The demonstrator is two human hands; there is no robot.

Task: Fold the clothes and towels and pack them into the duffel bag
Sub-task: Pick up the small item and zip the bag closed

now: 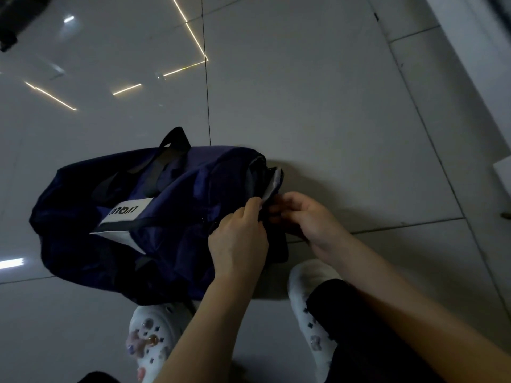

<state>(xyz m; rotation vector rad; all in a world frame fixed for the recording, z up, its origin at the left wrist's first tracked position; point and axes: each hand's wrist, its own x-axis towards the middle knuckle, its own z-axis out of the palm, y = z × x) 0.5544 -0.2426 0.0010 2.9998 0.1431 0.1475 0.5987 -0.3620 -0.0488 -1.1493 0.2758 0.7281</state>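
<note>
Navy duffel bag (154, 217) lies on tiled floor (318, 106), before white clogs (150, 338). Left hand (237, 239) and right hand (307, 219) both pinch fabric at the bag's right end.

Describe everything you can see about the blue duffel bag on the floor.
The duffel bag is dark navy, of thin nylon-looking fabric, lying on its side on the glossy tiled floor and looking full. Black webbing handles loop over its top, and a white label panel with dark lettering crosses its side. At its right end a flap with a pale lining stands open. The left hand and right hand both pinch fabric at that end. White clogs stand close by its near edge.
</note>
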